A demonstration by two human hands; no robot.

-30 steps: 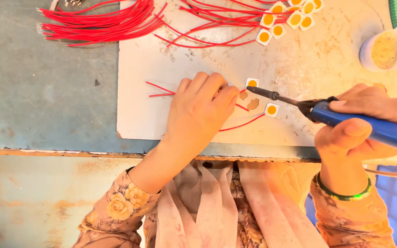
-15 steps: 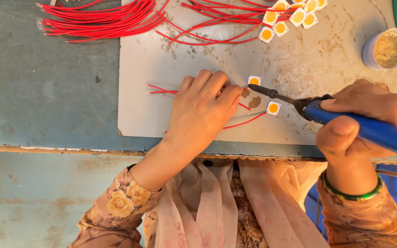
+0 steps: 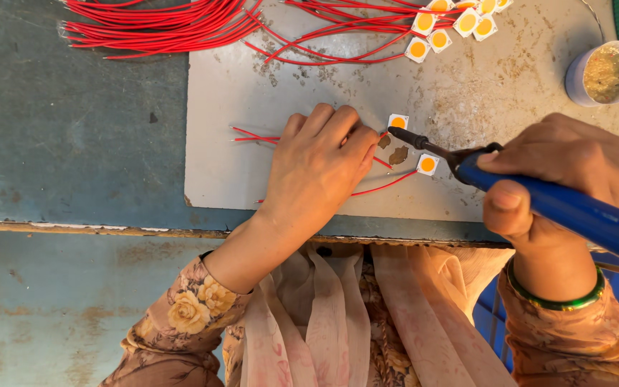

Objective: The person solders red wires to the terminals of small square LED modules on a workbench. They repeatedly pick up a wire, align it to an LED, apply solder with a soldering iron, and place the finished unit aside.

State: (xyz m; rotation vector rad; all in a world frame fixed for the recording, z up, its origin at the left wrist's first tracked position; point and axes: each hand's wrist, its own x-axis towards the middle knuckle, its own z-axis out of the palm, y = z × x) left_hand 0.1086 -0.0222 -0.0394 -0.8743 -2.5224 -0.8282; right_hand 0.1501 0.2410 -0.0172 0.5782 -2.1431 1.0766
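Red wire bundle, cup of granules, green bangle.

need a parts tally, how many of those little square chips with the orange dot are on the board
About 8: one at the iron tip, one just right of it, and about six clustered at the top edge; some there are cropped.

Landmark: pale grey scuffed work board.

- Small white square chips with round orange centre: two near board's middle; about seven more clustered at board's far edge, some cut by frame, exact count unclear.
- Thin red wires: one big loose bundle beyond board's far-left corner, too many to count; three on board.
- Blue-handled soldering iron: one.
- Small round cup of yellowish grainy stuff: one, board's far-right corner.
- Green bangle: one.
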